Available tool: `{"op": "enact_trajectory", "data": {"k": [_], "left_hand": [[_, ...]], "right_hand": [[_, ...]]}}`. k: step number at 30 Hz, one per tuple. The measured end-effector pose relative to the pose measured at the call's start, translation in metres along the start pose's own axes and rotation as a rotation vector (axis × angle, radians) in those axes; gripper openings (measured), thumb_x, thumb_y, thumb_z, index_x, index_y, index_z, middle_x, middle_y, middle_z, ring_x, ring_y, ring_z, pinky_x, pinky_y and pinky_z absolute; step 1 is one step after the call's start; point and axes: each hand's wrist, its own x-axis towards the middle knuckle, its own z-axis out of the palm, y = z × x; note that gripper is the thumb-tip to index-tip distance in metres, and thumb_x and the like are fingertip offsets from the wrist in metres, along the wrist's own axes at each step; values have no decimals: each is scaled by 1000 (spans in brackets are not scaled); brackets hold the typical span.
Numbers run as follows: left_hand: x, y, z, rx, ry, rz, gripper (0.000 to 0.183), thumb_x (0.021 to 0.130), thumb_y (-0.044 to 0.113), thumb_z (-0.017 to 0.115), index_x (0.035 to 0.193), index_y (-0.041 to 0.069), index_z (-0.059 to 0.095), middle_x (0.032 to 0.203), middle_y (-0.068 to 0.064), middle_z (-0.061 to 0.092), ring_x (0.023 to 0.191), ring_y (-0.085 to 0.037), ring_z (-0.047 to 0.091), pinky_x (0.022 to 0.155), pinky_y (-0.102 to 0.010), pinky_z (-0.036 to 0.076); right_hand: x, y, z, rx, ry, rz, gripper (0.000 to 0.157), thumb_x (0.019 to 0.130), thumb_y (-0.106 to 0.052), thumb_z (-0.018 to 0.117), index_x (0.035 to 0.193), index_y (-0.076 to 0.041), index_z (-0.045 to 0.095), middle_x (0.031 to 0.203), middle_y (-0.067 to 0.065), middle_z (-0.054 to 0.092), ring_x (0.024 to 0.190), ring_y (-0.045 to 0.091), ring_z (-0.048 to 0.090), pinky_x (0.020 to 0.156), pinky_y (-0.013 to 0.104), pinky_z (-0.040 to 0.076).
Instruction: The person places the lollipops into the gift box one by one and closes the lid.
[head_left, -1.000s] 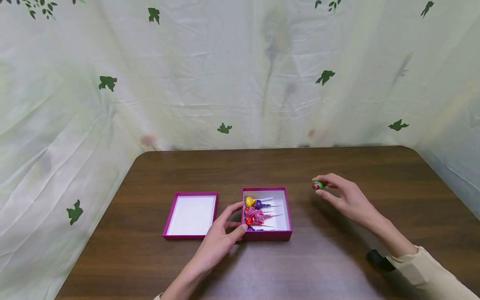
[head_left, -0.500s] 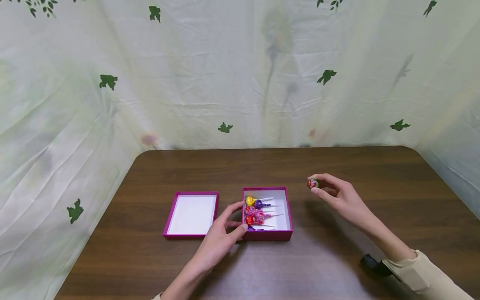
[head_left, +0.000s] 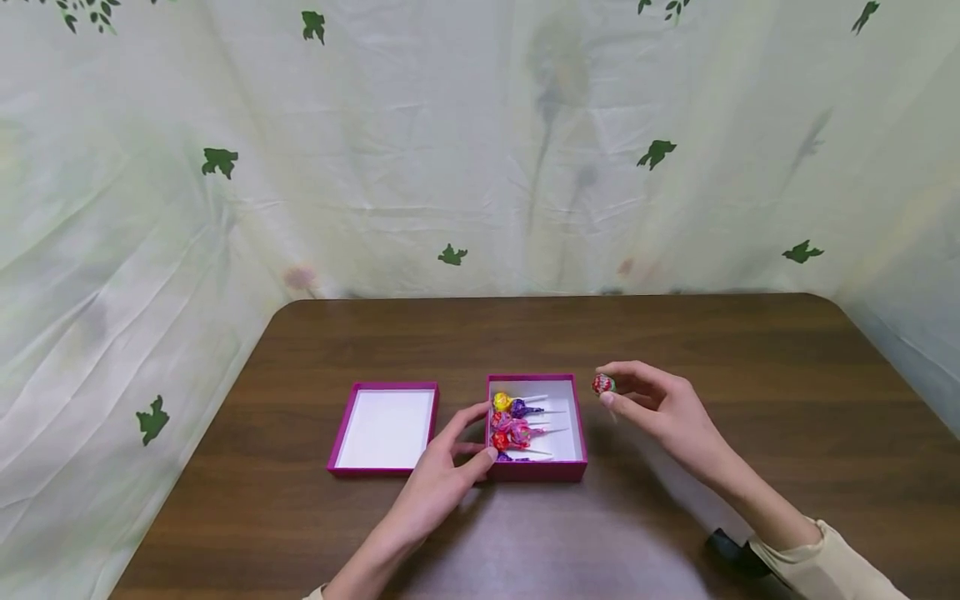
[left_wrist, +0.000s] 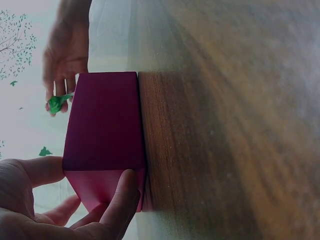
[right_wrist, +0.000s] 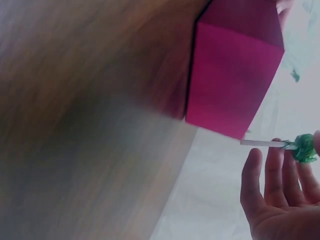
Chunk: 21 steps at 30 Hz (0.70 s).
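Note:
A magenta box (head_left: 537,472) stands uncovered on the table, with several wrapped lollipops in it, heads to the left and white sticks to the right. My left hand (head_left: 441,477) holds the box by its left side, thumb near the front corner and a finger at the rim. In my right hand (head_left: 667,410), pinched between thumb and index finger, is a lollipop (head_left: 603,383) in a red and green wrapper, raised just right of the box. Its white stick and green wrapped head (right_wrist: 304,148) show in the right wrist view, the stick's end by the box corner.
Left of the box lies its matching lid (head_left: 382,430), white inside up. The brown wooden table (head_left: 315,342) runs back to a pale curtain (head_left: 480,150) with green leaf-like patches. A black device (head_left: 738,553) sits at my right wrist.
My right hand has moved left toward the box with the lollipop, and slightly toward me. The left hand and the box stay where they were.

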Motion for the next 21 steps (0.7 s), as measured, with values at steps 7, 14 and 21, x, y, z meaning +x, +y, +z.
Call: {"op": "enact_trajectory", "data": {"k": [7, 14, 21], "left_hand": [[1, 0, 0, 2, 2, 6, 54, 94, 17, 65, 145, 24, 47, 144, -9, 47, 111, -29, 59, 77, -36, 56], [1, -1, -1, 2, 5, 12, 54, 94, 16, 65, 145, 24, 47, 145, -8, 46, 110, -28, 60, 77, -35, 56], [1, -2, 0, 6, 2, 17, 54, 95, 16, 65, 145, 24, 47, 146, -6, 45, 111, -29, 60, 77, -35, 56]], "right_hand": [[-4, -14, 12, 51, 30, -45, 28, 90, -10, 73, 117, -9, 66, 106, 6, 68, 92, 25, 66, 78, 31, 56], [-2, -29, 22, 93, 14, -78, 27, 89, -9, 73, 115, -12, 67, 107, 7, 68, 97, 23, 65, 79, 34, 56], [2, -29, 33, 48, -43, -98, 27, 89, -12, 74, 114, -19, 67, 103, 0, 68, 89, 22, 67, 75, 33, 56]]}}
